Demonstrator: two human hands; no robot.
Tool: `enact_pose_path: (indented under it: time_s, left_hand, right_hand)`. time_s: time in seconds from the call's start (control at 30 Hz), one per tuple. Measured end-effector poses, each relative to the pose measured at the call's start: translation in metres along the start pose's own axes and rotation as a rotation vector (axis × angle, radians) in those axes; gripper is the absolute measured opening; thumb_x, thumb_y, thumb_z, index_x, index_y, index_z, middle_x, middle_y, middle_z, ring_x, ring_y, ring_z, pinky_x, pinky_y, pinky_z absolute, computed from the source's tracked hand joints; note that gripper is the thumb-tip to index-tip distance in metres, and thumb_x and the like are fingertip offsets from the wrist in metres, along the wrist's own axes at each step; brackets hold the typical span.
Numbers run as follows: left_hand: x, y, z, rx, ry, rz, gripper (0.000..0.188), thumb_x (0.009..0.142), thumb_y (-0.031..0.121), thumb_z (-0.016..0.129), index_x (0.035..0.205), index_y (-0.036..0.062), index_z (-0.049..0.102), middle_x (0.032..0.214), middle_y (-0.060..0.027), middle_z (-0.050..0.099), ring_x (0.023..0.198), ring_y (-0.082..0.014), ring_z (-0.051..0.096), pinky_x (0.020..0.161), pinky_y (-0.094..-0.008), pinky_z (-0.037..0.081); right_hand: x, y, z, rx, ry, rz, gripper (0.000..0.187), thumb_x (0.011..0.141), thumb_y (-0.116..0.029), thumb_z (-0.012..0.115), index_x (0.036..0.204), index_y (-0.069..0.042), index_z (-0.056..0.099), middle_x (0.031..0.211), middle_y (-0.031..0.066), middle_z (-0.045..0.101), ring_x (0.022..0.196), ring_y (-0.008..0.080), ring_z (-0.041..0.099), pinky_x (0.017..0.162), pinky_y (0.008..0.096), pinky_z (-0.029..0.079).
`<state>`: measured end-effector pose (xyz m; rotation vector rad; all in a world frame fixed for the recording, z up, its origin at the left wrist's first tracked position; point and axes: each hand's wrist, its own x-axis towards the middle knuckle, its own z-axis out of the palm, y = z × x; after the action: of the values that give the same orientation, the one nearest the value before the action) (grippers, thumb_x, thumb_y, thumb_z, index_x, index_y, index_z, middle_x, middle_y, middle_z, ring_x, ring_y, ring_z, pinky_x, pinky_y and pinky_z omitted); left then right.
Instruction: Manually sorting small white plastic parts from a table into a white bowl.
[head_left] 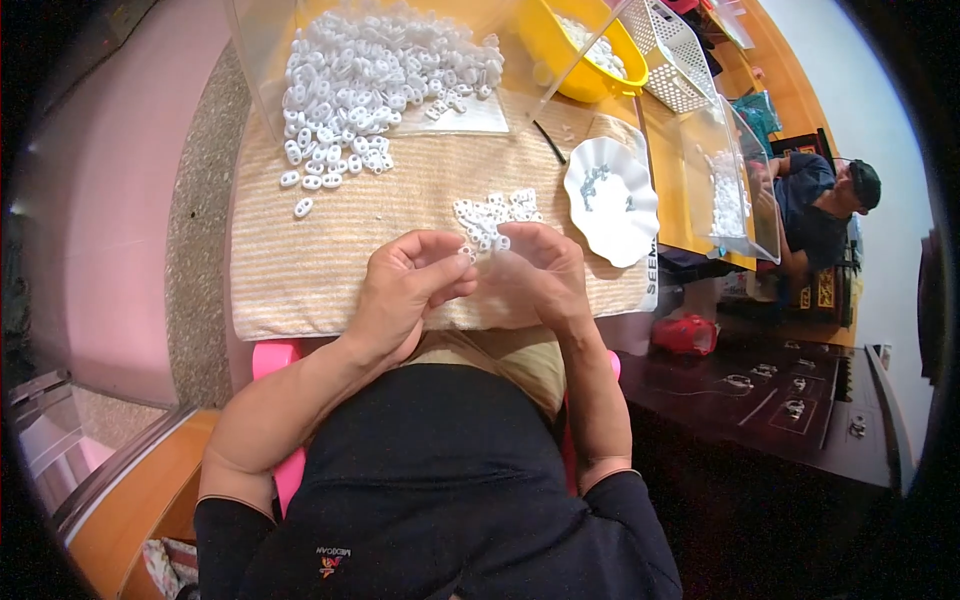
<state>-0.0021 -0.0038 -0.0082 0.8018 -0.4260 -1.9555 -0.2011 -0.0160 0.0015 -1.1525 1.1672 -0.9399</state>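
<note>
My left hand is closed in a pinch, with a small white plastic piece at the tips of thumb and forefinger. Close beside it, my right hand pinches another small white piece. Just beyond my fingertips lies a small heap of white pieces on the striped towel. Farther off to the left, a large pile of white oval pieces with two holes each spills out of a clear plastic bin. One oval piece lies apart from that pile.
A white scalloped dish with small grey parts stands to the right, near a thin black stick. Behind are a yellow basin and a white perforated basket. Another person sits by a clear bin at right.
</note>
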Motion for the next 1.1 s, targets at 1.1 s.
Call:
enact_pose_path:
  time_s: [1.1]
  left_hand:
    - [0.000, 0.000, 0.002, 0.001, -0.013, -0.016, 0.017, 0.085, 0.004, 0.066, 0.100, -0.0025, 0.060, 0.089, -0.0097, 0.067, 0.076, -0.0139, 0.064, 0.072, -0.0245, 0.054]
  right_hand:
    - [-0.004, 0.007, 0.011, 0.101, -0.037, 0.022, 0.026, 0.089, -0.002, 0.063, 0.113, 0.005, 0.059, 0.096, 0.0108, 0.067, 0.082, 0.0154, 0.066, 0.073, 0.0278, 0.057]
